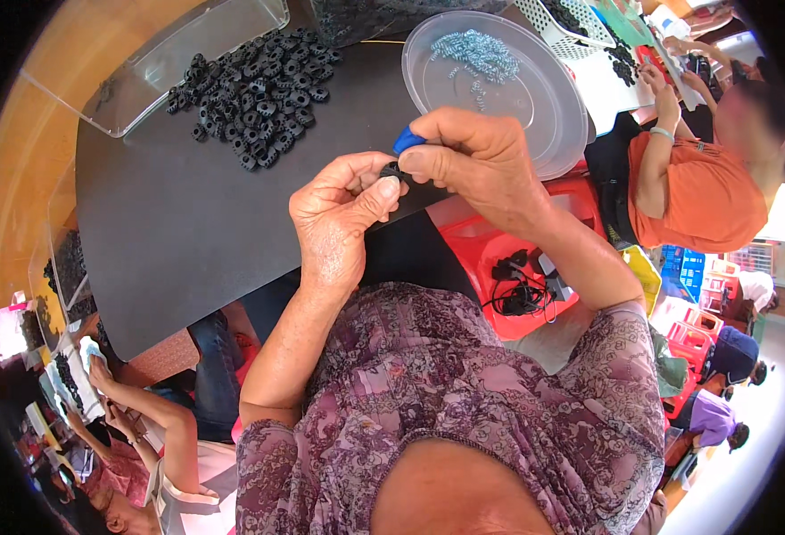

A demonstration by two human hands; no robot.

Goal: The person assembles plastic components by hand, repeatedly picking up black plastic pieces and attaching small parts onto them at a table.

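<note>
Over the near edge of the dark table, my left hand pinches a small black plastic part between thumb and fingers. My right hand meets it from the right, its thumb and index finger closed at the part. A blue cover sits at the index fingertip. Whatever small piece the right hand may grip is hidden by the fingers. Beyond my left hand lies a heap of similar black plastic parts. Small pale metal springs lie in a round clear plastic tray behind my right hand.
A clear plastic bin stands at the far left of the dark table. At the far right is a white basket. A red stool bearing black cables is below my right forearm. Other people sit on both sides.
</note>
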